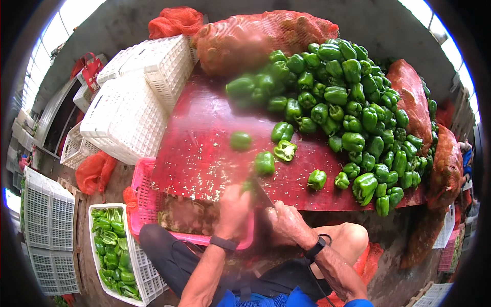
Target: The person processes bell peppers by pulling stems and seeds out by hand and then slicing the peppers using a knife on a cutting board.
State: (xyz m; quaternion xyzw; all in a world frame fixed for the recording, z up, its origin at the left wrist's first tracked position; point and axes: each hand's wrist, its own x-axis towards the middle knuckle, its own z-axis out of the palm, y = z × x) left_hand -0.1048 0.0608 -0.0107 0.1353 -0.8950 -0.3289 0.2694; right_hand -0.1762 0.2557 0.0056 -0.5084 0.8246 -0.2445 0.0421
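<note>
At the near edge of the red table (199,128), my left hand (235,209) is closed round a green bell pepper (248,185), mostly hidden and blurred. My right hand (288,221) grips a knife; its dark blade (263,194) slants up toward that pepper. Just beyond the hands lie a whole bell pepper (264,163) and a cut one (285,150) with its pale inside showing. Another pepper (240,141) sits farther left. Below my left hand is a pink crate (144,187) with brownish-green scraps in it.
A big heap of bell peppers (353,110) covers the table's right side, beside red mesh sacks (409,102). White crates (125,117) are stacked at the left. On the floor at lower left stands a white crate (137,256) of cut peppers. Pale seeds dot the tabletop.
</note>
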